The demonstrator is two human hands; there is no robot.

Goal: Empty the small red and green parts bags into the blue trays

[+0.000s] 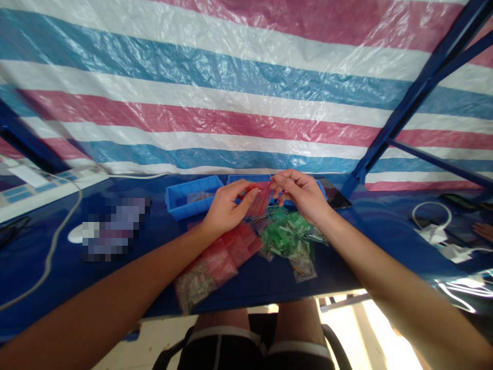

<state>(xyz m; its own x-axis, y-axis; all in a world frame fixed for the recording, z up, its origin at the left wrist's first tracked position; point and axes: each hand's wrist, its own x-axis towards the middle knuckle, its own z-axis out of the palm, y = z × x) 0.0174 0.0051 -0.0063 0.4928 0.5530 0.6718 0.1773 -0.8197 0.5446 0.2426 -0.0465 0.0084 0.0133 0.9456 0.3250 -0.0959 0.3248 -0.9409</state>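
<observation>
My left hand (227, 205) pinches one side of a small red zip bag (261, 201) between thumb and fingers. At its top edge my right hand (302, 194) grips the same bag, its fingertips close together. Below my left hand, flat red bags (234, 249) lie overlapping on the blue table, with a clear bag (195, 285) of small parts at their near end. A heap of green and clear packets (287, 231) sits under my right hand. One clear packet (303, 266) with thin brass-coloured pieces lies toward the table's front edge.
A blue bin (192, 205) with a small packet inside stands behind my left hand; another blue bin (246, 179) is partly hidden. Left are a blurred-out object (119, 228) and a cable (56, 246). White chargers (454, 252) and another person's hand (483, 231) are right.
</observation>
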